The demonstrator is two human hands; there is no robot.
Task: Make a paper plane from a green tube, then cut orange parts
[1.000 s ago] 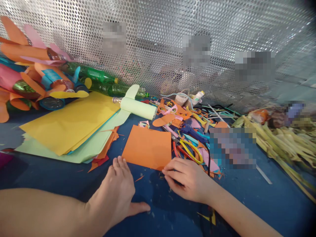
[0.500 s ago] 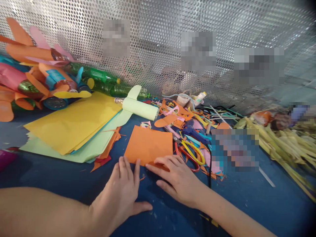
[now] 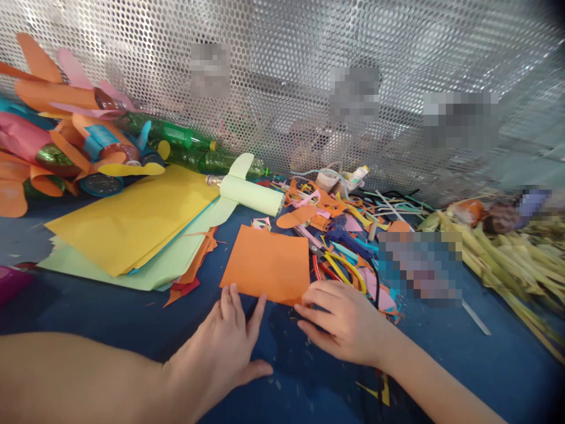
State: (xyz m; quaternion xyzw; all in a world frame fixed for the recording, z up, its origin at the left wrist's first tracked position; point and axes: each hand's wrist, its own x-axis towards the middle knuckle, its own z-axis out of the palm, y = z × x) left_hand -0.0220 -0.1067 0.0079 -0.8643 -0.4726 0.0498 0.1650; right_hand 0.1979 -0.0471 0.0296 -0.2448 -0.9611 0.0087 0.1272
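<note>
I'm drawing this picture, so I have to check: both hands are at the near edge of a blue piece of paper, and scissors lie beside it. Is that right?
Not quite: the paper is orange, as the head view shows. The left hand and right hand are at its near edge, and scissors lie beside it.

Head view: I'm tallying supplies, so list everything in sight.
Orange sheet: one, orange, centre
Paper stack: one, yellow-topped, left
Wrapped bottle: one, pale green, behind sheet
Bottle crafts: several, multicoloured, far left
Green bottles: two, green, back left
Paper scraps: many, multicoloured, centre right
Scissor handles: two, red, yellow, among scraps
Blue tool: one, blue, amid scraps
Leafy strips: many, yellowish, right
Perforated wall: one, silver, back
Tabletop: one, blue, below
Left hand: one, sheet's near edge
Right hand: one, near-right corner
</note>
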